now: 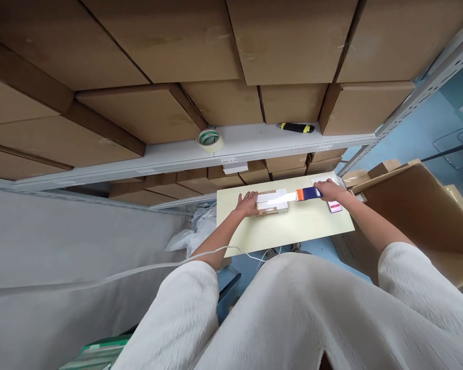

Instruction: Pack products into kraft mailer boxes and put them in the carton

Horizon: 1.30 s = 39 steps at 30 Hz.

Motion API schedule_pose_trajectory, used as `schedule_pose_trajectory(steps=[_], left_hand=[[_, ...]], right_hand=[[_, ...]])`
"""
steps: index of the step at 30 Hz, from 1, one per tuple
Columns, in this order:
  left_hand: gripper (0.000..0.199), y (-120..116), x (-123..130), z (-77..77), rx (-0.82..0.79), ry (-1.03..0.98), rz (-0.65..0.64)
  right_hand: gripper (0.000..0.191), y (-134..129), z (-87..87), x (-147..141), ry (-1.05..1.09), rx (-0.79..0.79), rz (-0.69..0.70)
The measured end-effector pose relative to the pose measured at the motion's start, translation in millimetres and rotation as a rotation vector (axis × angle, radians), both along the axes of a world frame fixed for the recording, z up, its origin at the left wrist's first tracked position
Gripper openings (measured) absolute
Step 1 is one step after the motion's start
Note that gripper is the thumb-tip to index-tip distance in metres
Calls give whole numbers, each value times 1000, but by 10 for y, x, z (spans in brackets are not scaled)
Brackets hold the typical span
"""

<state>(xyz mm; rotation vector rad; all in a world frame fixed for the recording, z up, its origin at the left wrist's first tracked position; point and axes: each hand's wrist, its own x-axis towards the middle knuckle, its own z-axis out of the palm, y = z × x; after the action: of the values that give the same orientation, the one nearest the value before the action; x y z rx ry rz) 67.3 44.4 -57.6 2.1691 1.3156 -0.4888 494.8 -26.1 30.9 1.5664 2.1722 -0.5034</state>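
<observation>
On the pale yellow board (293,231) lies a small white and brown box (272,201). My left hand (247,204) rests against the left end of this box, its fingers spread. Closed around a dark blue and orange tape dispenser (307,193) is my right hand (329,189). A strip of clear, shiny tape runs from the dispenser's orange end over the top of the box. Beside my right hand, a phone (335,206) with a lit pink screen lies on the board.
A shelf (250,137) of brown cartons stands ahead, holding a tape roll (210,140) and a yellow-black cutter (296,128). A large open carton (420,205) is at the right. A white cable (150,268) crosses my left arm. Plastic bags (200,231) hang left of the board.
</observation>
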Motion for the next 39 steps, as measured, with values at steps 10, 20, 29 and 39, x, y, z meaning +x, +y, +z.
schedule_pose_trajectory(steps=[10, 20, 29, 39], left_hand=[[120, -10, 6, 7, -3, -10, 10], [119, -17, 2, -17, 5, -3, 12], [121, -13, 11, -13, -3, -18, 24], [121, -5, 20, -11, -5, -30, 18]], right_hand=[[35, -42, -73, 136, 54, 1, 22], [36, 71, -139, 94, 6, -53, 17], [54, 123, -440, -154, -96, -66, -6], [63, 309, -475, -712, -198, -43, 4]])
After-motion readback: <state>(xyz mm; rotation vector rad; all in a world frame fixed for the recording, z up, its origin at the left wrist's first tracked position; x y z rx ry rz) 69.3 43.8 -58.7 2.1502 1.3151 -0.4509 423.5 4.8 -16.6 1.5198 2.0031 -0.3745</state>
